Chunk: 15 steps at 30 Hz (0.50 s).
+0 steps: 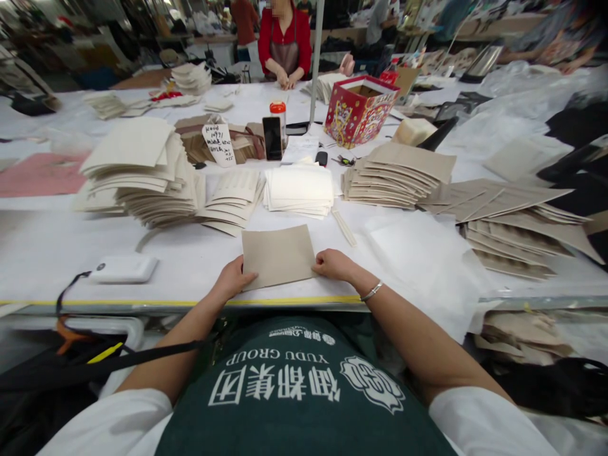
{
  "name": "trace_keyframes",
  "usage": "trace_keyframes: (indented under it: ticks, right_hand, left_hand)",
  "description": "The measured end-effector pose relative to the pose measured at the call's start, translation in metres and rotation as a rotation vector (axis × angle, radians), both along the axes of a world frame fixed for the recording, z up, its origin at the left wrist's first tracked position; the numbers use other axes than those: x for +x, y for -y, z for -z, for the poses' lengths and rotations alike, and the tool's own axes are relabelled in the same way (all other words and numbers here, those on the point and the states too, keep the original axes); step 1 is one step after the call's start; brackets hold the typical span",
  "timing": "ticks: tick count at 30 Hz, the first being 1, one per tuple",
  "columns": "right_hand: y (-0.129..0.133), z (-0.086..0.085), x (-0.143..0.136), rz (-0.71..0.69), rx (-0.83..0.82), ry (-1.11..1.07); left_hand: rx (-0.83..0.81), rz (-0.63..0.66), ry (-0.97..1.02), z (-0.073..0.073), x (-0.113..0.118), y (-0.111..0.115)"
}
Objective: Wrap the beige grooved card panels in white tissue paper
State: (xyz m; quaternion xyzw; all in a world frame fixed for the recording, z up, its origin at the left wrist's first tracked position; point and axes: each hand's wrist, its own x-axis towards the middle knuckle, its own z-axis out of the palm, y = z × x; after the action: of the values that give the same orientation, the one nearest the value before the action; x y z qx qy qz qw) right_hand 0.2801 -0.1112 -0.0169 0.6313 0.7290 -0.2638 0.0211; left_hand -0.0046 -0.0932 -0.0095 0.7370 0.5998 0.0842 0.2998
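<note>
The left hand (232, 278) and right hand (333, 264) are pinching a beige rectangular panel (279, 254) by opposite sides, near the white sheet stack (299, 187).

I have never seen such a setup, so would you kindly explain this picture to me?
There is no machine: these are a person's bare hands. The one picture comes from a camera on that person's head, looking forward and down, so the dark green apron is theirs. The left hand and right hand hold a beige panel by opposite sides. On the white table beyond it lie a cream stack, a white pile and a beige stack, with a phone and a red patterned box farther back.
</note>
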Motion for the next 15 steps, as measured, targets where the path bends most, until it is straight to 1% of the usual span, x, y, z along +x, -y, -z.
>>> trace_keyframes:
  ticks: [5,7,9,11,15]
  right_hand:
    - [0.001,-0.002,0.000,-0.003,0.003,0.006]
    - [0.001,-0.002,-0.001,-0.006,0.001,0.009]
    - [0.001,-0.003,-0.001,-0.007,-0.001,0.011]
    - [0.000,-0.004,-0.001,-0.006,-0.002,0.011]
    - [-0.001,-0.009,-0.001,0.010,-0.006,0.006]
  left_hand:
    - [0.050,-0.006,-0.115,-0.002,0.005,0.007]
    - [0.066,-0.008,-0.155,0.000,0.006,0.010]
    - [0.121,0.021,-0.174,0.004,0.005,0.014]
    - [0.255,0.076,-0.171,0.008,0.000,0.017]
    - [0.661,0.115,-0.165,0.013,-0.009,0.024]
